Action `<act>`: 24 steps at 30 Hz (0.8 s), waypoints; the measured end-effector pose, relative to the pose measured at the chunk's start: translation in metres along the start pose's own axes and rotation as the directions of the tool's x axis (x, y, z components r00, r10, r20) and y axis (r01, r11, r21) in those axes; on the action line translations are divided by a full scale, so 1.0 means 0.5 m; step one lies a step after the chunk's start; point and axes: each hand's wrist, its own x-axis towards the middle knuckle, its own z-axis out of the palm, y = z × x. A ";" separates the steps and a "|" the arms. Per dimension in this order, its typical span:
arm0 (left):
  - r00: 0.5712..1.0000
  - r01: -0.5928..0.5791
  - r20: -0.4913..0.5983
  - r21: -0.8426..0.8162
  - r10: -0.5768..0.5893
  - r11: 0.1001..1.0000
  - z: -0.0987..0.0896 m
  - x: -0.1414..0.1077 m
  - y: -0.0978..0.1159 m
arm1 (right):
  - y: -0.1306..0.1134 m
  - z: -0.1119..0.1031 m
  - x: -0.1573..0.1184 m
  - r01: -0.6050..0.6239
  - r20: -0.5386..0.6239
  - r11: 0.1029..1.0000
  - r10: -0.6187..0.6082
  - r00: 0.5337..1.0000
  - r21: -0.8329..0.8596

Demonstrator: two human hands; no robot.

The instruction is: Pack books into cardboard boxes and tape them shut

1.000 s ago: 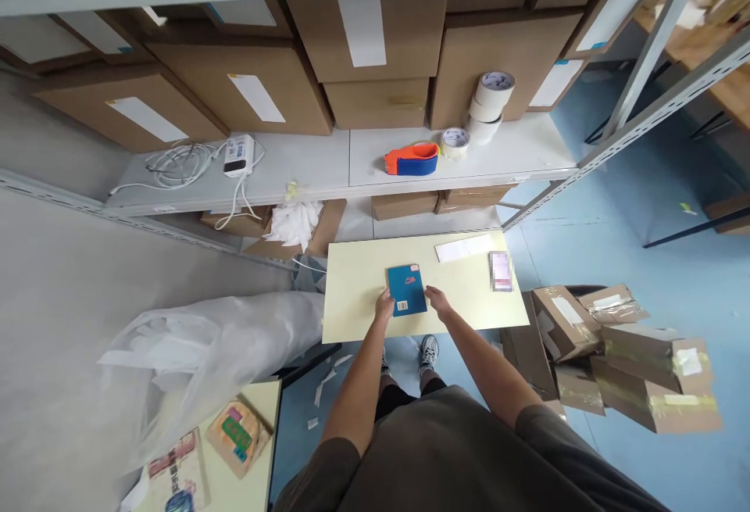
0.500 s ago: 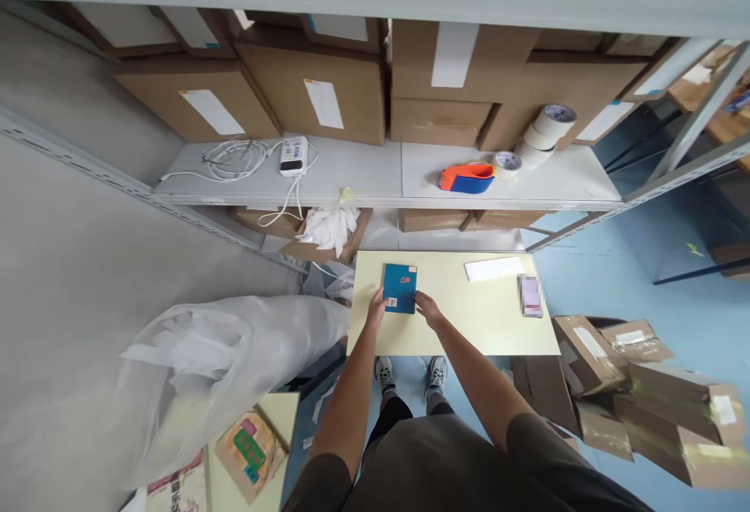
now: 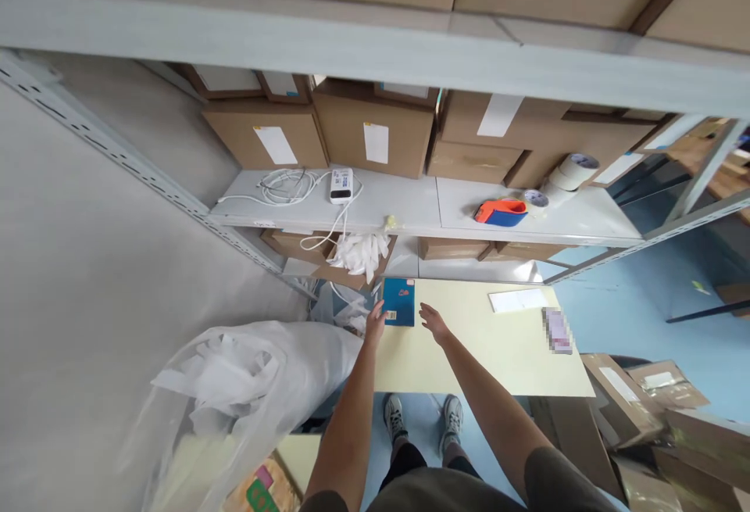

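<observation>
A blue book [image 3: 398, 299] with a small orange print, a pale label at its top corner and a white barcode sticker lies at the left end of the cream table [image 3: 469, 348]. My left hand [image 3: 376, 324] holds its left edge, the thumb by the barcode and the other fingers along the side. To the right of the book, my right hand [image 3: 433, 323] is apart from it, fingers stretched out and nothing in them.
A white pad [image 3: 518, 300] and a blurred-out phone [image 3: 557, 331] lie on the table's right. The shelf [image 3: 392, 203] behind bears a power strip [image 3: 341, 185], an orange-blue tape dispenser [image 3: 501, 213] and tape rolls. A plastic bag [image 3: 263, 356] bulges at left; cartons [image 3: 624, 402] lie at right.
The book has shifted left on the table, to its left edge, with my left hand on it. My right hand has come away from the book's right side. The camera view has tilted and shifted.
</observation>
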 end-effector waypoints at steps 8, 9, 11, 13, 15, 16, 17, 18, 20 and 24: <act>0.986 -0.155 0.086 0.136 0.144 0.978 0.108 -0.022 0.065 | -0.125 -0.165 -0.125 0.307 -0.074 0.948 -0.313 0.947 -0.084; 0.981 -0.177 0.113 0.166 0.159 0.970 0.131 -0.026 0.076 | -0.136 -0.191 -0.133 0.355 -0.086 0.929 -0.363 0.928 -0.102; 0.974 -0.214 0.125 0.232 0.189 0.949 0.181 -0.035 0.103 | -0.163 -0.244 -0.143 0.414 -0.094 0.897 -0.430 0.898 -0.152; 0.961 -0.260 0.166 0.285 0.219 0.923 0.234 -0.046 0.134 | -0.197 -0.293 -0.147 0.444 -0.088 0.871 -0.469 0.879 -0.211; 0.944 -0.309 0.217 0.311 0.249 0.899 0.289 -0.056 0.167 | -0.241 -0.337 -0.143 0.474 -0.076 0.842 -0.507 0.859 -0.258; 0.936 -0.329 0.235 0.317 0.262 0.890 0.317 -0.059 0.183 | -0.266 -0.357 -0.138 0.493 -0.071 0.824 -0.530 0.845 -0.278; 0.929 -0.345 0.248 0.323 0.273 0.881 0.343 -0.060 0.199 | -0.292 -0.375 -0.131 0.514 -0.065 0.804 -0.554 0.830 -0.299; 0.924 -0.359 0.257 0.331 0.282 0.873 0.369 -0.061 0.214 | -0.319 -0.392 -0.122 0.533 -0.057 0.782 -0.578 0.814 -0.324; 0.915 -0.384 0.270 0.358 0.299 0.851 0.413 -0.059 0.240 | -0.377 -0.417 -0.097 0.568 -0.040 0.723 -0.631 0.775 -0.394; 0.893 -0.441 0.300 0.439 0.335 0.783 0.460 -0.060 0.283 | -0.516 -0.436 -0.037 0.613 0.048 0.529 -0.732 0.679 -0.587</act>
